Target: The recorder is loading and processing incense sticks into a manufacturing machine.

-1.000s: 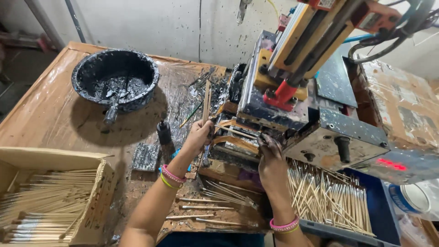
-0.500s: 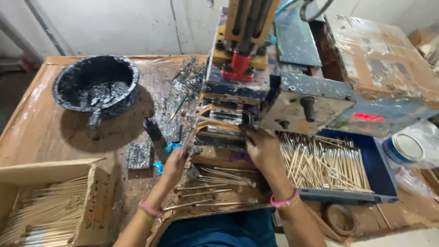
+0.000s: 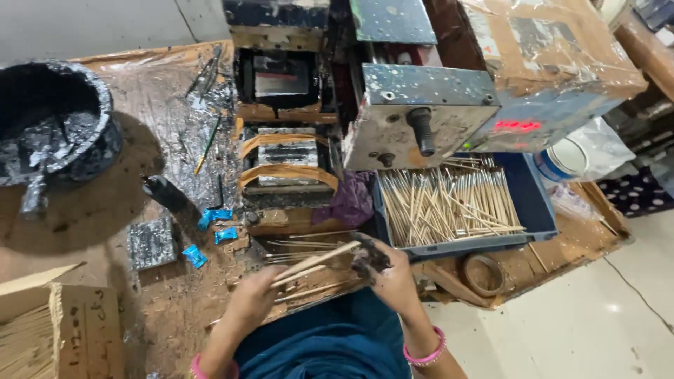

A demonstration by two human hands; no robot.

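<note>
My left hand [image 3: 254, 300] grips a small bunch of thin wooden sticks [image 3: 314, 264] that point up and right. My right hand [image 3: 388, 271], its fingers black with paste, meets the far end of that bunch. Both hands hover at the near edge of the bench, just in front of a paste-spattered machine [image 3: 288, 154] with curved orange guides. Loose sticks [image 3: 298, 245] lie on the ledge under the hands.
A blue tray [image 3: 537, 207] of sticks sits right of the hands. A black bowl [image 3: 53, 133] of dark paste stands far left. A cardboard box [image 3: 42, 330] of sticks is at the near left. A grey metal housing [image 3: 421, 112] with a red display overhangs the tray.
Both hands have drawn back from the machine toward my body and now hold a bunch of sticks between them. The camera has tilted down and to the right.
</note>
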